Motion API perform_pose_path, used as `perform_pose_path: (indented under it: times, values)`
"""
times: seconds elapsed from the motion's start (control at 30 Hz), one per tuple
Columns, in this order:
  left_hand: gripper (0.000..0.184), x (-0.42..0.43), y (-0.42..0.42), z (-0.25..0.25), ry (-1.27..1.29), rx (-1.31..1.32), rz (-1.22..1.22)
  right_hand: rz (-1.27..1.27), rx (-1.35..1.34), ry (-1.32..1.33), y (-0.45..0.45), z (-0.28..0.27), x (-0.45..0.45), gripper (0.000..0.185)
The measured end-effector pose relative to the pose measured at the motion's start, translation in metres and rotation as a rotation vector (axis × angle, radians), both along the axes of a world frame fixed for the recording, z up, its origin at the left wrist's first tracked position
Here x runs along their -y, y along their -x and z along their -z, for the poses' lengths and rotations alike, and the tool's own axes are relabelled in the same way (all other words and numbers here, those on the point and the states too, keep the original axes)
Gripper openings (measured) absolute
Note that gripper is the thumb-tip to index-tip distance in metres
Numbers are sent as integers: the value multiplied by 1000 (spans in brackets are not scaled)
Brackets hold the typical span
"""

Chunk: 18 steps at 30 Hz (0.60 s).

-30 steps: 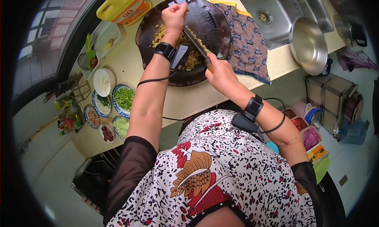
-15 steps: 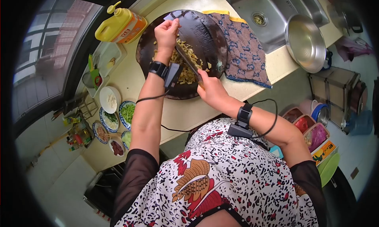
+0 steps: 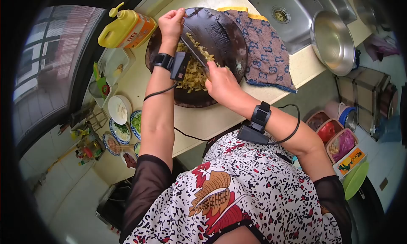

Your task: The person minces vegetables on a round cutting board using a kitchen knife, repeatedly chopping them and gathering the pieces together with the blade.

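My right hand (image 3: pixel 222 80) is wrapped around the handle of a cleaver (image 3: pixel 194 50), its dark blade seen nearly edge-on and slanting up to the left. My left hand (image 3: pixel 171 25) is closed at the blade's far end, fingers pinched together against it; the exact contact is partly hidden. Under and beside the blade lie chopped yellowish-green pieces (image 3: pixel 193 76), heaped mostly on the blade's left and near side. They rest on a round dark chopping board (image 3: pixel 218 38), wet on its far part. Both wrists wear black straps with cabled devices.
A brown patterned towel (image 3: pixel 269 53) lies right of the board, near the sink (image 3: pixel 296 42) and a steel bowl (image 3: pixel 333 42). A yellow jug (image 3: pixel 127 30) stands behind left. Left are a white bowl (image 3: pixel 119 109) and several small dishes of ingredients. Floor containers (image 3: pixel 324 129) sit at right.
My left hand has shifted slightly up and left, and my right hand slightly up and left with the cleaver. More of the chopped heap shows near the board's middle. The view has tilted a little.
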<state>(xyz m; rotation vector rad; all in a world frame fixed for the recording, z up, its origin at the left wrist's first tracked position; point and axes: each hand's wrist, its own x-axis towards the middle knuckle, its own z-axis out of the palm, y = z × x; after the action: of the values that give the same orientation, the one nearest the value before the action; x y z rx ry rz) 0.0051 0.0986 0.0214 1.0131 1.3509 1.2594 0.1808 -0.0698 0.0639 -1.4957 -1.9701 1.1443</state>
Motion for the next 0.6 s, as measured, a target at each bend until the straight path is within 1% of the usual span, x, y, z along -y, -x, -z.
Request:
perform_pose_path:
  times: [0.1,0.13,0.2,0.3,0.33,0.43,0.47,0.57,0.6]
  values:
    - [26,5,-15,-9,-87,-45,-22,43,-145,53,-10,16,12,49]
    - [26,7,-19,-12,-129,-59,-32,42,-142,35,-13,19,14,53]
    - [26,9,-21,-17,-170,-88,-37,44,-163,6,-14,17,14,52]
    - [25,1,-7,-23,-85,-35,-29,37,-136,18,-3,5,4,50]
    - [26,-1,2,-19,4,-19,6,32,-117,31,3,1,0,49]
    - [26,0,8,-5,48,61,-13,-9,58,100,10,-5,-6,48]
    - [27,2,9,-3,25,70,-7,-2,60,85,11,0,-2,49]
    - [27,11,0,-12,-44,-31,-36,26,-154,52,3,22,14,51]
    - [27,13,-7,-15,-125,-32,-40,26,-165,1,-2,22,17,52]
